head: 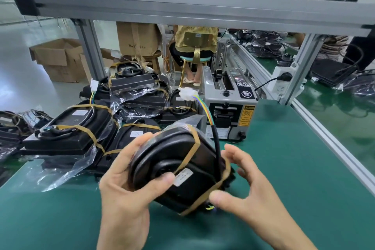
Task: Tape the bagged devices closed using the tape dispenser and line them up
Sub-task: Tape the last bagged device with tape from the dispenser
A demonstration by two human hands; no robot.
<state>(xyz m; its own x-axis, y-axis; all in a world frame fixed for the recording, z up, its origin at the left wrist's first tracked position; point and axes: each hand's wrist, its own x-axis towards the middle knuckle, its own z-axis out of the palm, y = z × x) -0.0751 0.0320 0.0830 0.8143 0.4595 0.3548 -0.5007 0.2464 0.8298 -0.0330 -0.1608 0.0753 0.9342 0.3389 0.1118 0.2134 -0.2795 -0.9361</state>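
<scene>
1. The left hand (129, 184) grasped a black device (178, 170) above the green table (284, 189), fingers curled over its far rounded edge and thumb pressed on its near face beside a white label (183, 176).
2. The right hand (243, 189) sat at the device's right side, fingers loosely bent, thumb touching the brown tape band (219, 184) at the lower corner; whether it truly gripped could not be told.
3. Brown tape crossed the device, clear bag film (182, 126) showed at its far end, and a black cable (217, 144) with coloured wires rose from it to a white connector (187, 94).
4. Just beyond the hands stood the grey tape dispenser (229, 105).
5. Left of the left hand lay a pile of taped devices (81, 126) in clear bags, some bag mouths loose.
6. Far off, open cardboard boxes (60, 59) stood on the floor; their contents were hidden.
</scene>
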